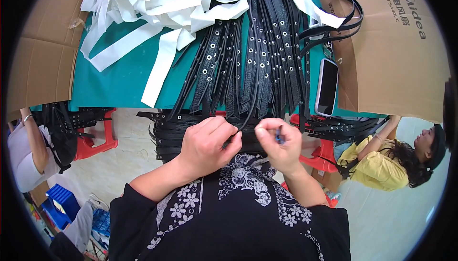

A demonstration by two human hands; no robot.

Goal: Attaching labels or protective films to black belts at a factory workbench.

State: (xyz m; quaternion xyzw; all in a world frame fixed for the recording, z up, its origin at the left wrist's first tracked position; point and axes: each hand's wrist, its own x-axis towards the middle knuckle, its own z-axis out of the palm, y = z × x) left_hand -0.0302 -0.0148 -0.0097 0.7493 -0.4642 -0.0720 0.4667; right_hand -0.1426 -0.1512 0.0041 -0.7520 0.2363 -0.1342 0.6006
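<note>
My left hand (206, 144) is closed in a pinch, with the lower end of a narrow black strap (247, 119) at its fingertips. Just right of it, my right hand (282, 149) curls around a small dark-blue object (279, 137); most of that object is hidden in the fingers, so its kind does not show. In front of both hands, many black leather-look straps with silver eyelets (260, 60) hang over the near edge of a green-topped table (117, 89). More black straps (169, 139) lie in a stack below, behind my hands.
White strips (162, 3) are heaped at the far left of the table. A phone (327, 88) lies right of the straps, near a looped black strap (355, 8). Cardboard (396, 55) flanks both sides. A person in yellow (381, 165) sits right, another person (31, 156) left, near red stools (98, 141).
</note>
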